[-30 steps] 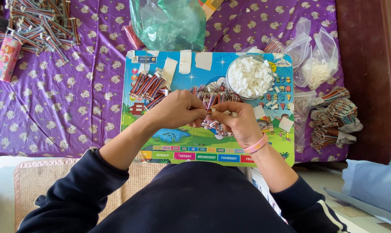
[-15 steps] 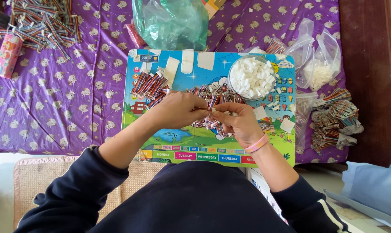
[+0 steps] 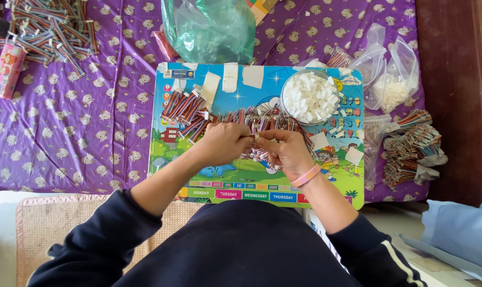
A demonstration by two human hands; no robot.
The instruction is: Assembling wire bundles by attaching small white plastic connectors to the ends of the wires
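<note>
My left hand (image 3: 226, 143) and my right hand (image 3: 286, 152) meet over a colourful cartoon board (image 3: 219, 178). Together they pinch a short multicoloured ribbon cable with a small white connector (image 3: 254, 139) between the fingertips. A heap of similar ribbon cables (image 3: 262, 123) lies on the board just behind the hands. A second bundle of cables (image 3: 185, 110) rests on the board to the left. A round bowl of small white connectors (image 3: 310, 96) stands at the board's far right. A pink band circles my right wrist.
A purple patterned cloth (image 3: 81, 122) covers the surface. A pile of ribbon cables (image 3: 49, 26) lies far left beside a pink carton (image 3: 7, 70). A green plastic bag (image 3: 211, 26) sits behind the board. Clear bags (image 3: 392, 79) and bagged cable bundles (image 3: 411, 151) lie right.
Both hands stay together at the same place over the board. Only the fingers have shifted slightly around the small cable.
</note>
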